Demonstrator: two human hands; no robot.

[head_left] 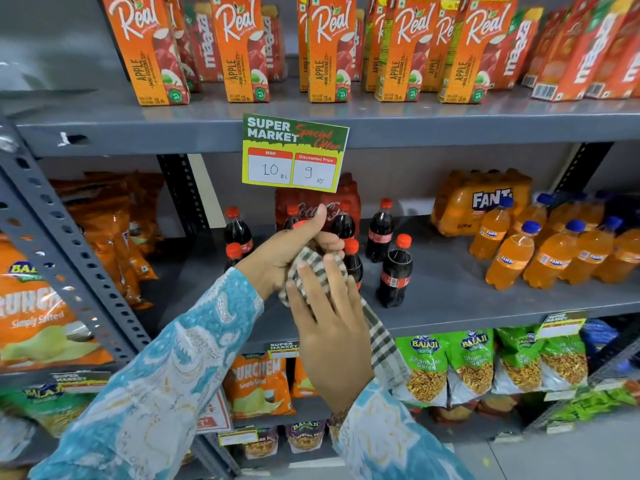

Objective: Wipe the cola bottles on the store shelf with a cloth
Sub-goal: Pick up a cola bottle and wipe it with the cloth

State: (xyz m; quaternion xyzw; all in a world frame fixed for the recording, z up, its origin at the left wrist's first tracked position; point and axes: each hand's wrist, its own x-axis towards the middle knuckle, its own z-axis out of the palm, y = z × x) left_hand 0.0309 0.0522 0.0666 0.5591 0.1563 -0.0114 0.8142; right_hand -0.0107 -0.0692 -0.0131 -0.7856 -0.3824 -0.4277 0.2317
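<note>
Left hand (277, 252) closed round an upright cola bottle (313, 242) lifted before the shelf (450, 292), right hand (329, 306), fingers spread, pressing the cloth (320, 268) against its near side; remaining bottles (394, 271) stand just beyond, right hand nearer

Both arms wear long, loose sleeves of light fabric printed in turquoise-blue and white, with paisley and curling floral shapes and faint touches of pale yellow. The left sleeve (166, 368) rises from 7 o'clock in the view and ends at the wrist with a patterned cuff. The right sleeve (391, 438) rises from 5 o'clock; a thin beaded bracelet (341, 415) shows at its cuff. The left hand (277, 251) and right hand (329, 323) are bare and ungloved.
</note>
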